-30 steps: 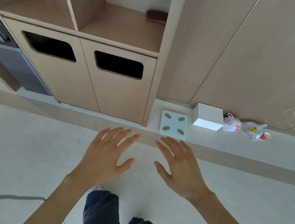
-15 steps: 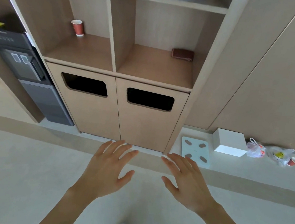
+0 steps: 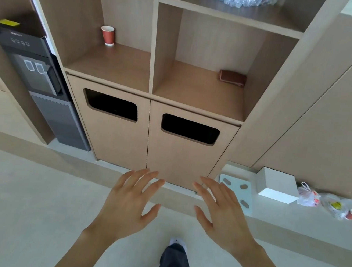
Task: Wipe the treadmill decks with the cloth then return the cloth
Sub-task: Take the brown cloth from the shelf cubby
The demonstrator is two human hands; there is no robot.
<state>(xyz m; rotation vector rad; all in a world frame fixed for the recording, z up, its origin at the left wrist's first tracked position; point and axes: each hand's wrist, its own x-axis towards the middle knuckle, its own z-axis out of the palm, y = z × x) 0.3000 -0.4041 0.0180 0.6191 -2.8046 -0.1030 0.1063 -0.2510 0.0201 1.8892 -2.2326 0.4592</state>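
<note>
A folded brown cloth (image 3: 233, 77) lies at the back right of the right-hand open shelf compartment of a wooden cabinet (image 3: 189, 161). My left hand (image 3: 127, 203) and my right hand (image 3: 224, 213) are held out side by side, palms down, fingers spread, in front of the cabinet's lower doors. Both hold nothing. No treadmill is in view.
A red paper cup (image 3: 108, 35) stands in the left shelf compartment. A dark water dispenser (image 3: 39, 85) stands at the left. On the low ledge at the right sit a bathroom scale (image 3: 237, 193), a white box (image 3: 277, 188) and plastic bags (image 3: 322, 201). Pale floor (image 3: 18, 202) lies below.
The view has tilted upward and come closer to the cabinet, so the open shelves and the cloth now show fully. Both hands stay out in front, open.
</note>
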